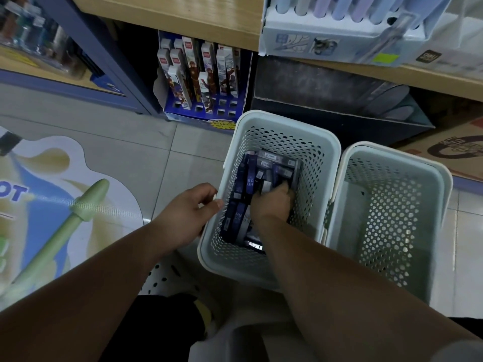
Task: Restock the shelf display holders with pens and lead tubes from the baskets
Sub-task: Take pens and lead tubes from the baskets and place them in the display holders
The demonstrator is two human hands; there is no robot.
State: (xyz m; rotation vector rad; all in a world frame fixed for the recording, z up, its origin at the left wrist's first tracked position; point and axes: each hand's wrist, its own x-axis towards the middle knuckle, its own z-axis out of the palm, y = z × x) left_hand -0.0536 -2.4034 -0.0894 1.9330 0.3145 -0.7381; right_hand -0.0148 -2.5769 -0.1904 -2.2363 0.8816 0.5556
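Two baskets, two hands, one display holder

Two pale perforated baskets stand side by side: the stocked basket [282,131], with ten or so dark lead tube packs [248,178] too overlapped for an exact count, and the second basket [392,163]. One blue display holder [206,117] carries about ten boxed pens [194,71]. One left hand [192,209], one right hand [271,202].

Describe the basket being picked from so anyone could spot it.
Below the wooden shelf, two pale perforated baskets stand side by side. It is the left basket, with the right hand among dark blue packs; the right basket shows none.
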